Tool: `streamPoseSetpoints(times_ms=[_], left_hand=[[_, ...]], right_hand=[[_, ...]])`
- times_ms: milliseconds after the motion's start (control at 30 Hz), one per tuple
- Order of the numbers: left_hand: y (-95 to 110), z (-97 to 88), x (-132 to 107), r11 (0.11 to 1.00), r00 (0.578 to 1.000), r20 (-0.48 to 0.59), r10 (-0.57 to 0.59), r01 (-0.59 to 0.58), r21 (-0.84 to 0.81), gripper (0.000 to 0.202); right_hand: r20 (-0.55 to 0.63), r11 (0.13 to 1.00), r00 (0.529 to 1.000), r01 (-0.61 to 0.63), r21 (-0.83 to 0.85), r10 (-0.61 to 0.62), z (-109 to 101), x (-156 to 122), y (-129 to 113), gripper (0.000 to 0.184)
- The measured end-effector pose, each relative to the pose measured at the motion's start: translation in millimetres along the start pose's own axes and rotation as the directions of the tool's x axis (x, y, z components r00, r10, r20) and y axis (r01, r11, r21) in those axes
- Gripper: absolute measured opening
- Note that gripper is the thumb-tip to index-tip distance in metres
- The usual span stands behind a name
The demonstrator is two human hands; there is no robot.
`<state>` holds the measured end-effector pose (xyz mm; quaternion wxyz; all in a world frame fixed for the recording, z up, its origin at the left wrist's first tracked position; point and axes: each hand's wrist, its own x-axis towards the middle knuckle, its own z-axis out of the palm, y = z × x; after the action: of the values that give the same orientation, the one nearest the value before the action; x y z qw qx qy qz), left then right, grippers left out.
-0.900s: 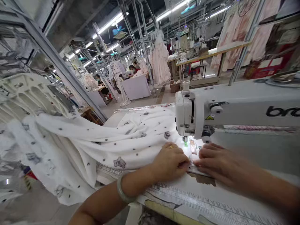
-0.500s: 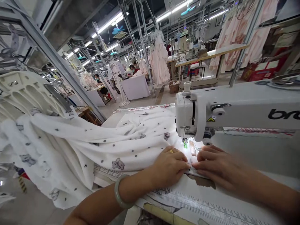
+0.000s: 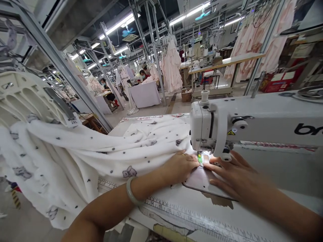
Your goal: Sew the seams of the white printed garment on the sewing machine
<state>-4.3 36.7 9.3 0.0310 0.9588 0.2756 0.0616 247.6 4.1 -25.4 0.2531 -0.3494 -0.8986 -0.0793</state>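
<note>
A white plush fabric point(image 3: 151, 158) with small dark dots and grey bear prints spreads over the table, running up to the sewing machine point(image 3: 204, 126). My left hand point(image 3: 178, 169), a pale bangle on its wrist, has its fingers closed on the fabric's edge just left of the green-marked presser foot point(image 3: 200, 158). On the other side, my right hand point(image 3: 232, 176) lies with fingers apart on the machine bed. Its index fingertip is close to the foot, near the left fingertips. The needle's tip and the cloth under the foot cannot be made out.
A hanger clamp point(image 3: 27, 97) tagged 2XL carries the fabric's left part, which droops beside the table. A ruler tape point(image 3: 181, 215) runs along the table's front. Behind stand a metal post point(image 3: 83, 90), hanging pink garments point(image 3: 171, 67), another worktable point(image 3: 227, 60) and seated people.
Both hands have moved forward, closer to the presser foot. My right fingers have gone from bunched together to spread out on the bed. The view has shifted slightly.
</note>
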Motion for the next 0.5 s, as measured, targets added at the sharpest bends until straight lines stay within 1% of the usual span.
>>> streamPoseSetpoints(times_ms=[100,200,333,500], left_hand=[[-3.6,3.4,1.4,1.0,1.0,0.006,-0.01,0.01,0.002,0.024],[-4.1,7.1,1.8,1.0,1.0,0.007,-0.026,0.026,-0.003,0.028],[-2.4,5.6,2.2,0.998,0.998,0.027,-0.05,0.051,-0.025,0.03],[-3.8,4.1,1.8,0.997,0.999,-0.002,-0.051,0.051,-0.054,0.032]], right_hand=[[0.026,1.0,1.0,-0.005,-0.021,0.005,2.8,-1.6,4.6,0.041],[0.041,0.999,0.999,-0.022,-0.026,0.023,5.1,-3.4,10.4,0.047],[0.058,0.997,0.996,-0.073,-0.014,0.073,6.4,-5.1,14.9,0.046],[0.065,0.996,0.994,-0.09,-0.015,0.091,1.9,-2.7,13.4,0.05]])
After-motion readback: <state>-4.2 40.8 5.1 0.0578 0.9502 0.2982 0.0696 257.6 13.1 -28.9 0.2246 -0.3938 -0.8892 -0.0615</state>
